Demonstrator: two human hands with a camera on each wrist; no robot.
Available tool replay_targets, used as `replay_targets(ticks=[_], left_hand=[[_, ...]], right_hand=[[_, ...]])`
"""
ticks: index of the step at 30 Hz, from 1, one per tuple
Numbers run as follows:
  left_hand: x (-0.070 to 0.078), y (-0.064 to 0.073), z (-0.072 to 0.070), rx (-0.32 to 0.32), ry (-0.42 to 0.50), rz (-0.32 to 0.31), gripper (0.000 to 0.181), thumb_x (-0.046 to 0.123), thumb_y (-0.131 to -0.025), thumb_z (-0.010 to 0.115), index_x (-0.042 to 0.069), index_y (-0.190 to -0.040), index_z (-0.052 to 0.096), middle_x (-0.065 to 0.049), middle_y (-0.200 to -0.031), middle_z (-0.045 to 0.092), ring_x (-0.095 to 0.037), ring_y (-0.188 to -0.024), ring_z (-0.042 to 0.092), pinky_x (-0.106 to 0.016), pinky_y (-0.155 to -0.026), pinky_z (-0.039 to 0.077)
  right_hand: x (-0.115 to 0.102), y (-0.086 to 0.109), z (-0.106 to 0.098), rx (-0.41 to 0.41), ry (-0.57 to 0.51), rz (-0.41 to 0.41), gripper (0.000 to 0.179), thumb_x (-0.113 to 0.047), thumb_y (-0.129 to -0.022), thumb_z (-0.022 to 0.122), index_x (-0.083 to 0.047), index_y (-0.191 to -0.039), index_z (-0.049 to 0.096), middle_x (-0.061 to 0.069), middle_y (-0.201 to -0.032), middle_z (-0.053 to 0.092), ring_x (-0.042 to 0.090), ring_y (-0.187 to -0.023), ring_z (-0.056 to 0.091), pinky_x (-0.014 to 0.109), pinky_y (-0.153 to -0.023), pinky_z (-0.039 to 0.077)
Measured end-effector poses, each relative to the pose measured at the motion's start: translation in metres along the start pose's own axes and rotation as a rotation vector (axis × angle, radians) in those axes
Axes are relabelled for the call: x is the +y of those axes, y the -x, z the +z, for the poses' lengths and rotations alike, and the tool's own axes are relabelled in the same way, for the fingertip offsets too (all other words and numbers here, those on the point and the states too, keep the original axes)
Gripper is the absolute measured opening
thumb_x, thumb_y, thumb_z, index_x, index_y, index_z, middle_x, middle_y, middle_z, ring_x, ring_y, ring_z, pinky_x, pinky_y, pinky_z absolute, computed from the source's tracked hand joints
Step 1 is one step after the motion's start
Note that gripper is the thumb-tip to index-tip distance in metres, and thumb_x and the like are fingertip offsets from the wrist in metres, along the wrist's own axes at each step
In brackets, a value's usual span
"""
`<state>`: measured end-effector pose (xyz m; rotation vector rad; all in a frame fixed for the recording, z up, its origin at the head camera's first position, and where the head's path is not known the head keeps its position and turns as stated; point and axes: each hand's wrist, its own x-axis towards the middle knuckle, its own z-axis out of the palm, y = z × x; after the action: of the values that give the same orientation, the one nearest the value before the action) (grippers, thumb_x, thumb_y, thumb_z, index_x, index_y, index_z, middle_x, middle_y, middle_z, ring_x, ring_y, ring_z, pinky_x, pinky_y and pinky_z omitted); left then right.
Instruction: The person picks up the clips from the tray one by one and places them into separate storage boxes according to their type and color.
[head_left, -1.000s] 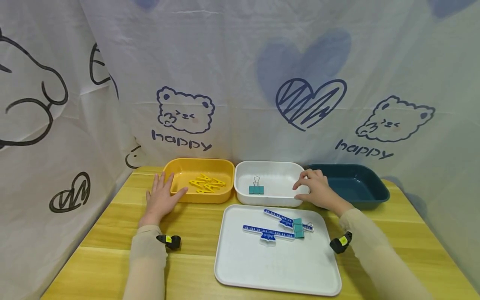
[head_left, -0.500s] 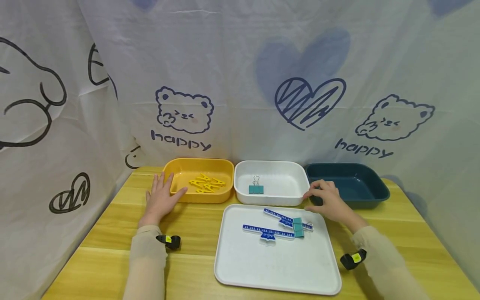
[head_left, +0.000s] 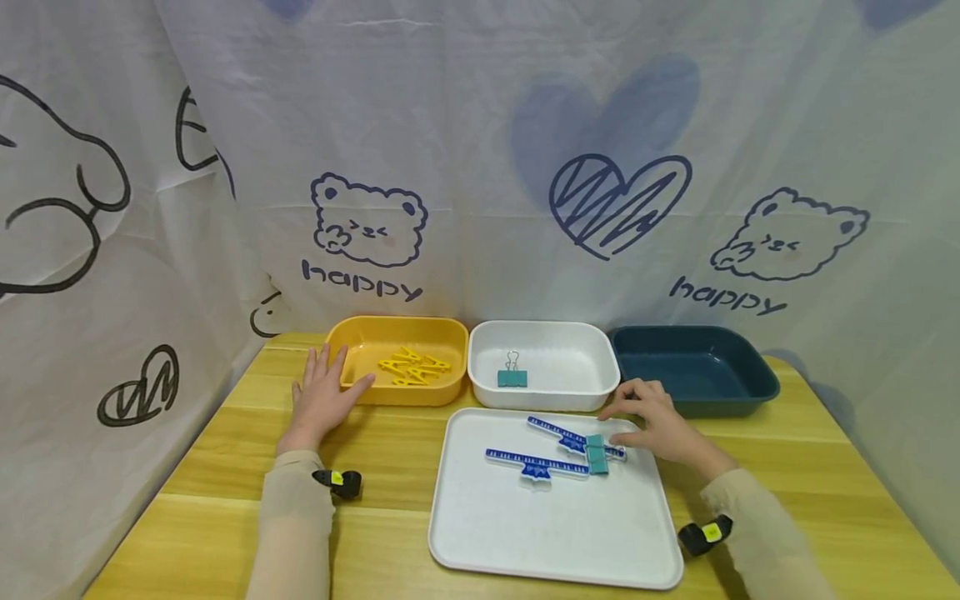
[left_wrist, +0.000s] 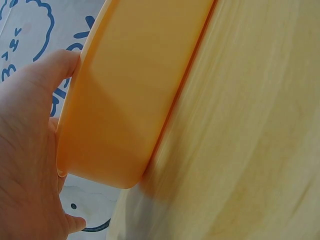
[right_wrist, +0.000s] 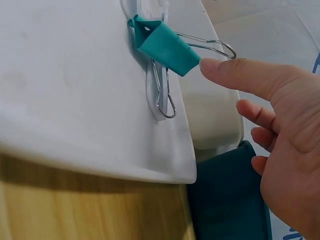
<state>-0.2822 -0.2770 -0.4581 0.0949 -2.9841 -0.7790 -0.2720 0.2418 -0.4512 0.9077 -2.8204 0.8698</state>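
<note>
My left hand (head_left: 321,408) rests on the front left corner of the yellow bin (head_left: 420,396), fingers spread, thumb over the rim. My right hand (head_left: 662,423) hovers over the back right corner of the white tray (head_left: 555,542), thumb and index finger apart. Close to its thumb, a teal binder clip (head_left: 597,455) lies over the end of a blue ruler-shaped clip (head_left: 557,430); in the right wrist view the thumb tip is right by the teal clip (right_wrist: 167,47), and whether they touch I cannot tell. A second blue ruler-shaped clip (head_left: 536,468) lies in front.
Several yellow clothespins (head_left: 412,367) lie in the yellow bin. The white bin (head_left: 543,400) beside it holds one teal binder clip (head_left: 512,379). A dark teal bin (head_left: 697,367) stands at the right. All stand on a wooden table (head_left: 375,517) before a printed curtain (head_left: 480,167).
My right hand has moved from the white bin's right end down and toward me, to the tray's back right corner near the teal binder clip. The left hand has not moved.
</note>
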Motion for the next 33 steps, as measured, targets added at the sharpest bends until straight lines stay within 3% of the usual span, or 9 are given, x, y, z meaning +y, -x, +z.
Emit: replay_targets(ticks=[8, 18, 25, 33], left_hand=[[0.0019, 0.0002, -0.0019, -0.002, 0.003, 0.000, 0.092, 0.070, -0.092, 0.040, 0.011, -0.158, 0.012, -0.021, -0.164, -0.004, -0.042, -0.150, -0.013, -0.078, -0.109, -0.001], [0.0024, 0.0006, -0.0037, 0.007, 0.004, 0.008, 0.092, 0.070, -0.092, 0.040, 0.011, -0.158, 0.013, -0.021, -0.164, -0.002, -0.041, -0.150, -0.012, -0.078, -0.109, 0.000], [0.0006, 0.0020, -0.0009, 0.001, 0.005, 0.001, 0.092, 0.070, -0.092, 0.040, 0.012, -0.158, 0.013, -0.020, -0.164, -0.003, -0.041, -0.150, -0.013, -0.077, -0.109, -0.001], [0.0010, 0.0016, -0.0013, -0.001, 0.008, 0.002, 0.092, 0.070, -0.092, 0.040, 0.012, -0.158, 0.012, -0.021, -0.164, -0.003, -0.041, -0.150, -0.013, -0.078, -0.109, -0.001]], right_hand=[[0.0009, -0.0018, 0.0051, -0.096, 0.014, 0.034, 0.027, -0.018, -0.077, 0.082, -0.027, -0.101, 0.076, -0.004, -0.108, 0.049, 0.018, -0.103, 0.031, 0.038, -0.083, 0.027], [-0.0028, -0.0021, 0.0059, -0.211, 0.031, -0.003, 0.038, -0.019, -0.079, 0.080, -0.031, -0.115, 0.073, -0.004, -0.107, 0.047, 0.019, -0.099, 0.030, 0.035, -0.079, 0.026], [-0.0018, -0.0007, 0.0084, -0.226, 0.036, 0.001, 0.040, -0.016, -0.078, 0.081, -0.034, -0.112, 0.073, -0.005, -0.108, 0.047, 0.019, -0.100, 0.031, 0.035, -0.080, 0.028], [0.0010, 0.0041, 0.0042, -0.190, 0.029, 0.095, 0.033, -0.023, -0.072, 0.085, -0.034, -0.101, 0.073, 0.000, -0.116, 0.051, 0.023, -0.106, 0.033, 0.043, -0.086, 0.030]])
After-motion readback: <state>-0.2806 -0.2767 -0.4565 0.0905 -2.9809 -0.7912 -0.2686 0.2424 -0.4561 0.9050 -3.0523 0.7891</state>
